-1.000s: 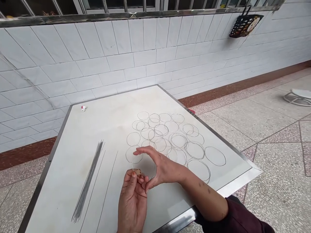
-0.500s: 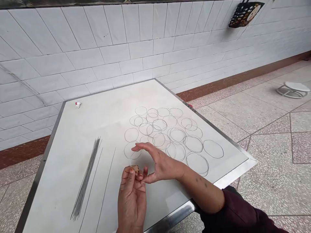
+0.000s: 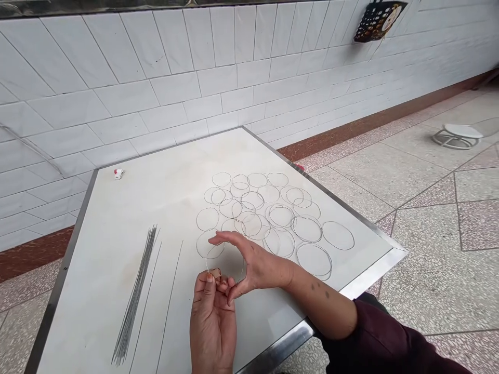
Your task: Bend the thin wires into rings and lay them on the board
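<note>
My left hand (image 3: 213, 311) is at the table's near edge, thumb and fingers closed on a thin wire ring (image 3: 206, 264); a tan wrap shows at its fingertips. My right hand (image 3: 257, 262) curves around the right side of that ring, thumb and forefinger wide apart, the thumb beside the left fingers. Several wire rings (image 3: 307, 229) lie flat and overlapping beyond and right of my hands. To the left lies a bundle of straight wires (image 3: 134, 301), with two single wires (image 3: 170, 301) beside it.
A white table (image 3: 163, 192) with a metal rim stands against a tiled wall. A small red and white object (image 3: 119, 174) sits at its far left corner. A dark basket (image 3: 378, 22) hangs on the wall. A round white stool (image 3: 458, 135) stands on the floor at right.
The view has shifted slightly, moving the table and rings a little left in the picture. My right thumb has dropped slightly; my left hand keeps its grip.
</note>
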{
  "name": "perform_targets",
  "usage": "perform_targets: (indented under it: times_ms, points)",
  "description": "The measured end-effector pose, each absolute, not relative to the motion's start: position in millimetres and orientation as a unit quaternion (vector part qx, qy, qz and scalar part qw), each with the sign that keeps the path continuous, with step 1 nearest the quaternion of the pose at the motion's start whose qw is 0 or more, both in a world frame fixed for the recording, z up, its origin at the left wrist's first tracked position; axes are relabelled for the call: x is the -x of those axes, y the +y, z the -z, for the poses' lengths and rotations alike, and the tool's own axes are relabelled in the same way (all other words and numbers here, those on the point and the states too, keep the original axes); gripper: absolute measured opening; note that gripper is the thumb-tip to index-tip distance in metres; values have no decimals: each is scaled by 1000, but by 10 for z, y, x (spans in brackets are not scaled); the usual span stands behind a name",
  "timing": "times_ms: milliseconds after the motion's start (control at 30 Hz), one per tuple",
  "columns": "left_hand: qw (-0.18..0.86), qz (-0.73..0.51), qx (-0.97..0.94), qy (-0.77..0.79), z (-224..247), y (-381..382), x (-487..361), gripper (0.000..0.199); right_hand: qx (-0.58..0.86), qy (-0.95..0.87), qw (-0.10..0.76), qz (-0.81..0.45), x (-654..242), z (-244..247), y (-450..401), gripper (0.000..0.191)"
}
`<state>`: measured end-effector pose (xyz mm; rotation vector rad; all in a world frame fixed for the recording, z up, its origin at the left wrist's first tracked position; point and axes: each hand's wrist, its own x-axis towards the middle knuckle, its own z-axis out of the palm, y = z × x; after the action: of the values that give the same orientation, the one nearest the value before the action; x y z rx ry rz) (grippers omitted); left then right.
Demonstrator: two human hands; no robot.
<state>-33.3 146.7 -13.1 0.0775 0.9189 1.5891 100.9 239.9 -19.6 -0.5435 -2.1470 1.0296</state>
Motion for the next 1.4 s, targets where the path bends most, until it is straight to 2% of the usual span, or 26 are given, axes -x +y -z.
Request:
perform_targets:
  times_ms: [267, 467, 533, 1000, 1400]
  points:
    - [587, -704, -40, 397, 121, 1489, 319, 22, 192, -810, 372, -411, -982, 238, 2365, 101]
    - [595, -700, -36, 393, 111, 1477, 339, 21, 216, -789, 379, -433, -994, 301, 2414, 126]
    - [597, -698, -31, 395, 109, 1477, 335, 22, 232, -791, 368, -431, -995, 283, 2418, 126]
    - [603, -686, -62, 402, 123, 1462, 315, 16, 250, -785, 373, -427, -1005, 211, 2371, 95]
    - [602, -690, -67, 397, 127, 1478, 309, 16, 253, -781, 360, -443, -1019, 158, 2370, 88]
